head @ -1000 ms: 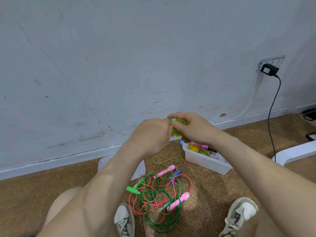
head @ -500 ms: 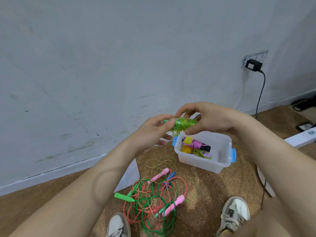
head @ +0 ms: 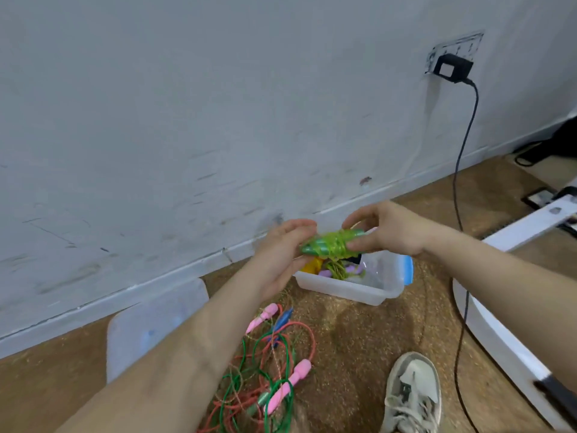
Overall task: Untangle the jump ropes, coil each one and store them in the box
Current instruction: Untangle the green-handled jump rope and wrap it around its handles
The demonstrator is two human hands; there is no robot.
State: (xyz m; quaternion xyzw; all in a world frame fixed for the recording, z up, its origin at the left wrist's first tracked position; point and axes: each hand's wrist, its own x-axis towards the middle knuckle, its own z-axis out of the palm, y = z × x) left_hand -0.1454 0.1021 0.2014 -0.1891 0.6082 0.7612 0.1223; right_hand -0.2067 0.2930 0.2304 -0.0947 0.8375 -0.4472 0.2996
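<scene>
Nearest me, short of the box (head: 343,292), the tangled ropes (head: 268,364) lie untouched. Since a second ago my left hand (head: 281,254) and right hand (head: 387,229) have brought the green coiled rope (head: 331,245) just above the box, each pinching one end. I judge the wrapping finished; stowing comes next.

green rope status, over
Coiled green rope gripped by left hand and right hand, over the box. Not in yet. Loose tangle lies apart from the box; path clear.
</scene>
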